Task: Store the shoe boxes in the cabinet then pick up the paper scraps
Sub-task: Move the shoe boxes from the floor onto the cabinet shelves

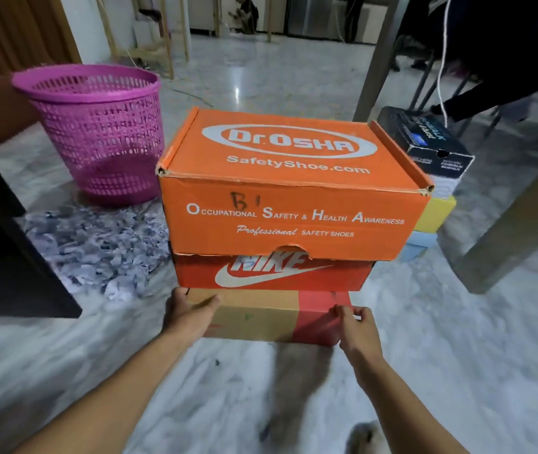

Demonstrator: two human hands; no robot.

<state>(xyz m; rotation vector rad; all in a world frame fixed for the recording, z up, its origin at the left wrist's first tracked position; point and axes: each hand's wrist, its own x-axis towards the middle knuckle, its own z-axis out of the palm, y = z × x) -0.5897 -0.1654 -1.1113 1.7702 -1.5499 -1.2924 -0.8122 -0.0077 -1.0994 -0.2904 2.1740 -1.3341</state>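
Three shoe boxes are stacked in front of me: an orange Dr. Osha box (290,198) on top, a red Nike box (274,273) in the middle, and a brown and red box (271,317) at the bottom. My left hand (187,314) grips the bottom box's left end. My right hand (354,329) grips its right end. A second stack stands behind to the right: a black box (424,142) on a yellow box (436,214) and a light blue box (420,245). Shredded paper scraps (94,247) lie piled on the floor at left.
A pink plastic basket (97,126) stands behind the scraps. A dark cabinet panel (2,244) fills the left edge. Grey table legs (503,231) rise at right, with a person's dark-clad leg beyond. The marble floor (441,355) stretches around me.
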